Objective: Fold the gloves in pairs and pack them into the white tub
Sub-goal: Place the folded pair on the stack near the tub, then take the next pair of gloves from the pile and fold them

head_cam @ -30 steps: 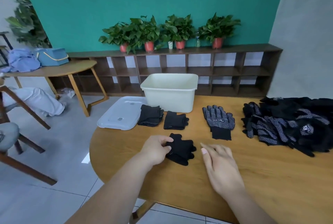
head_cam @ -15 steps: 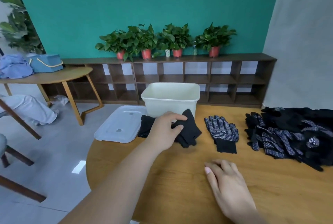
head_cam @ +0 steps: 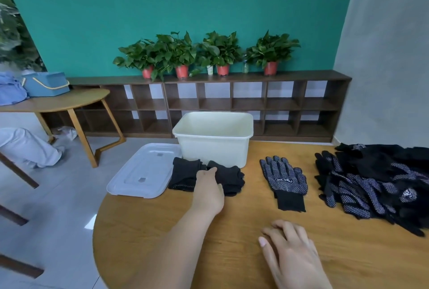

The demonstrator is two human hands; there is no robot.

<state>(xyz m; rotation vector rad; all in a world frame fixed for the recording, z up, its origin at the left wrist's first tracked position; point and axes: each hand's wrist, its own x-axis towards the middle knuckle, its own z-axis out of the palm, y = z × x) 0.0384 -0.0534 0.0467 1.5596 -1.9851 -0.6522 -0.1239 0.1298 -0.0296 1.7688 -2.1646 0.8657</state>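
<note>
At the far edge of the table (head_cam: 162, 223) stands the white tub (head_cam: 213, 151), beyond our left hand (head_cam: 209, 190), the nearer of our 2. That hand lies on the folded gloves (head_cam: 231, 177) just before the tub; its fingertips are hidden, so we cannot tell its grip. Our right hand (head_cam: 290, 249) rests flat, empty.

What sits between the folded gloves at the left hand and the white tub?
Nothing visible. The folded gloves lie just in front of the near wall of the white tub, with the left hand on them. The tub is open, and its lid lies off to the left. Only that wall must be cleared.
</note>
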